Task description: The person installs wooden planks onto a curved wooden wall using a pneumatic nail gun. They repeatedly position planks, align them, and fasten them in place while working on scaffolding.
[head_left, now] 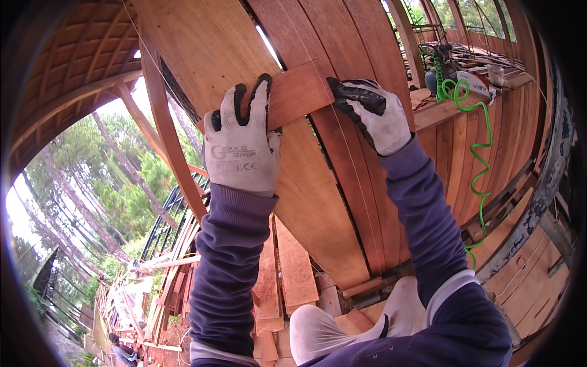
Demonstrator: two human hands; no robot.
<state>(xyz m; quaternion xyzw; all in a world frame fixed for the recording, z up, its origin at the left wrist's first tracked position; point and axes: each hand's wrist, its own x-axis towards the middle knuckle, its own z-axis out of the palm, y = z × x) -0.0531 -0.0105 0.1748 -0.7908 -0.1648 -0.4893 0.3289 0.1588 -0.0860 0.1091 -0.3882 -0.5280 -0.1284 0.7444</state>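
A short reddish wooden board (298, 95) lies at a slant across several long planks. My left hand (244, 144), in a white glove with black fingertips, holds its left part, fingers spread over the wood. At the board's right end is my right hand (376, 116), gloved alike, with thumb and fingers pinched together. Whatever may be between those fingertips is hidden. A thin string (348, 153) runs lengthwise over the planks, passing close to the right fingertips. Beneath the short board are a wide pale plank (312, 196) and darker red planks (361, 183), with narrow dark gaps between some.
A coiled green hose (483, 144) hangs over the curved plank wall (458, 147) at right. Tools and a white box (474, 84) rest on a ledge there. Loose boards (293, 263) lie below. At lower left, a person (124, 352) is near scattered timber; trees stand beyond.
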